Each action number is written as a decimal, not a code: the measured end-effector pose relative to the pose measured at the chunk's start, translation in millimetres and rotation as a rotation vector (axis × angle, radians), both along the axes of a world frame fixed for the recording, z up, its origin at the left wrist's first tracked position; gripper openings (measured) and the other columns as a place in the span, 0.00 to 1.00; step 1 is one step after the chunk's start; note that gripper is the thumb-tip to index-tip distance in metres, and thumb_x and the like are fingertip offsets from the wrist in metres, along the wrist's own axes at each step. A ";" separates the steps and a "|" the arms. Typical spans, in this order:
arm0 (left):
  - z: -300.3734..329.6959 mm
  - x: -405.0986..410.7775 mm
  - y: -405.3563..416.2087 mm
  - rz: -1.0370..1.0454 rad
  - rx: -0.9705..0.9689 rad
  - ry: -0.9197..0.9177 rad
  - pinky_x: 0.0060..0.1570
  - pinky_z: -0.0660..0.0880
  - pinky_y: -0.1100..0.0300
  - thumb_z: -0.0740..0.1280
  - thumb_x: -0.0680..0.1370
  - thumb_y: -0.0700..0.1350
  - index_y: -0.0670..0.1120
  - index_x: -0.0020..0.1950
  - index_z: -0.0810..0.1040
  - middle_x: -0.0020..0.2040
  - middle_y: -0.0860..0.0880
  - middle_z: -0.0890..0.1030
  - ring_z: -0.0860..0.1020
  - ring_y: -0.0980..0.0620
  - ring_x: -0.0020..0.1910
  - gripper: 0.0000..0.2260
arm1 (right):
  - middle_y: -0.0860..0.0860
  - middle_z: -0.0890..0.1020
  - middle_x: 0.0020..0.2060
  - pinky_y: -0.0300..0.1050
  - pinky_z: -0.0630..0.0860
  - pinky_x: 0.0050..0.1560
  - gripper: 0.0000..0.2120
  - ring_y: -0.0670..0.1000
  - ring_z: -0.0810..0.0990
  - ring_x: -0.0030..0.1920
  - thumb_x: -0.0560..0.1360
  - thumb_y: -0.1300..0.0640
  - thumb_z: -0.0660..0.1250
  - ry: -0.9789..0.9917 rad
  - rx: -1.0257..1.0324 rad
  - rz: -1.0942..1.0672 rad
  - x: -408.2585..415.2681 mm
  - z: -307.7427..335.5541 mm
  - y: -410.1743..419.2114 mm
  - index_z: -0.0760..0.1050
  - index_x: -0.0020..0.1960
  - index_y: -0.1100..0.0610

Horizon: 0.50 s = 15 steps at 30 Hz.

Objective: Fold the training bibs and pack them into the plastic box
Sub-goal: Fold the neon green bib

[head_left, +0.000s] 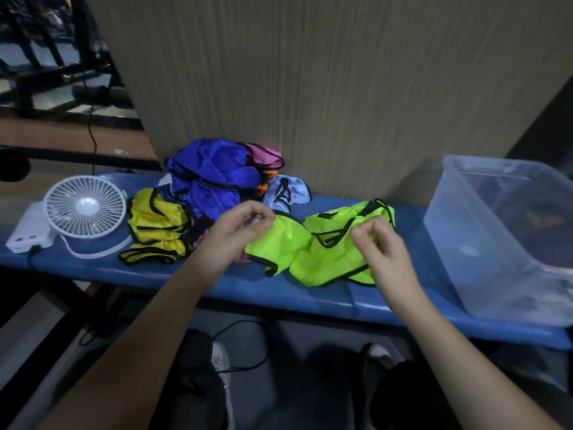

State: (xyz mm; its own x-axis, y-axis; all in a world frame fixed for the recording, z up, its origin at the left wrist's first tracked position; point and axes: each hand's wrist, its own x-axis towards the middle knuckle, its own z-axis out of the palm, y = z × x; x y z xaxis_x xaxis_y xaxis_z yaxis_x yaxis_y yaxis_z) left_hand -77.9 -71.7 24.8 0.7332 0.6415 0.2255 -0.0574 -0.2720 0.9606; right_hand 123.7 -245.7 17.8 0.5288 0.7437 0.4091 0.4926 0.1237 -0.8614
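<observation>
Neon-green bib (322, 252), light, limp and slippery, is best pinched at its black-trimmed edges, as left hand (235, 234) and right hand (381, 246) do.

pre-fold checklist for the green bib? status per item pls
1. Left hand pinches green bib: ok.
2. Right hand pinches it: ok.
3. Bib spread flat: not ok, crumpled.
4. Bare bench in front of the bib: ok.
5. Plastic box open on the right: ok.
6. Box contents: cannot tell.
</observation>
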 end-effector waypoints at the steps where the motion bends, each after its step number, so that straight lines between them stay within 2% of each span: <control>1: -1.3 4.2 1.4 -0.008 0.032 0.048 0.38 0.73 0.63 0.72 0.76 0.45 0.52 0.52 0.77 0.41 0.58 0.75 0.73 0.58 0.39 0.07 | 0.48 0.69 0.37 0.35 0.66 0.44 0.16 0.45 0.69 0.40 0.75 0.52 0.71 -0.054 -0.024 -0.083 5.2 -3.5 0.0 0.65 0.37 0.55; 3: -6.4 13.6 5.2 0.059 0.179 0.136 0.44 0.73 0.60 0.75 0.74 0.40 0.53 0.53 0.73 0.45 0.61 0.74 0.74 0.60 0.43 0.16 | 0.49 0.68 0.37 0.34 0.65 0.42 0.19 0.45 0.70 0.39 0.70 0.64 0.74 -0.188 -0.097 -0.247 16.3 -13.8 0.8 0.62 0.37 0.53; 5: -14.7 24.6 8.7 0.177 0.350 0.214 0.46 0.71 0.57 0.72 0.72 0.33 0.54 0.56 0.69 0.50 0.60 0.74 0.75 0.59 0.45 0.22 | 0.50 0.69 0.42 0.36 0.66 0.41 0.18 0.45 0.72 0.42 0.67 0.74 0.67 -0.282 -0.173 -0.335 30.8 -22.3 2.1 0.66 0.41 0.53; 6: -19.2 30.3 10.6 0.234 0.369 0.261 0.47 0.72 0.53 0.70 0.72 0.32 0.55 0.59 0.68 0.53 0.56 0.76 0.76 0.54 0.45 0.24 | 0.50 0.69 0.46 0.40 0.67 0.41 0.18 0.49 0.73 0.43 0.66 0.76 0.63 -0.307 -0.218 -0.355 38.4 -25.0 2.8 0.69 0.45 0.54; 8: -29.9 42.6 17.6 0.294 0.318 0.341 0.50 0.74 0.49 0.68 0.72 0.32 0.57 0.66 0.66 0.55 0.45 0.79 0.75 0.48 0.45 0.29 | 0.51 0.68 0.58 0.51 0.72 0.43 0.26 0.58 0.76 0.49 0.65 0.77 0.58 -0.366 -0.345 -0.363 55.5 -27.7 7.1 0.71 0.56 0.54; 10: -40.9 56.1 25.7 0.260 0.312 0.395 0.51 0.74 0.54 0.69 0.73 0.33 0.55 0.69 0.69 0.58 0.44 0.80 0.78 0.46 0.49 0.29 | 0.47 0.63 0.71 0.54 0.76 0.44 0.36 0.60 0.76 0.54 0.64 0.77 0.56 -0.427 -0.487 -0.293 69.9 -31.3 14.3 0.69 0.65 0.50; 11: -45.6 63.4 29.2 0.218 0.343 0.411 0.54 0.72 0.60 0.69 0.73 0.33 0.53 0.69 0.71 0.61 0.47 0.79 0.79 0.47 0.56 0.28 | 0.45 0.58 0.75 0.54 0.77 0.44 0.39 0.60 0.76 0.55 0.64 0.77 0.56 -0.457 -0.549 -0.250 75.6 -33.8 18.1 0.67 0.69 0.47; 13: -54.2 79.7 33.6 0.131 0.382 0.437 0.59 0.68 0.66 0.68 0.73 0.32 0.51 0.70 0.72 0.67 0.51 0.77 0.75 0.51 0.64 0.28 | 0.42 0.52 0.79 0.54 0.78 0.43 0.43 0.60 0.77 0.56 0.64 0.76 0.55 -0.499 -0.652 -0.191 86.9 -40.2 26.2 0.64 0.72 0.45; 15: -60.6 95.2 33.6 0.063 0.373 0.464 0.56 0.70 0.68 0.67 0.74 0.32 0.52 0.73 0.70 0.67 0.54 0.76 0.76 0.54 0.62 0.29 | 0.43 0.51 0.80 0.51 0.77 0.45 0.43 0.60 0.77 0.60 0.65 0.76 0.55 -0.509 -0.716 -0.153 97.0 -45.0 34.3 0.61 0.74 0.44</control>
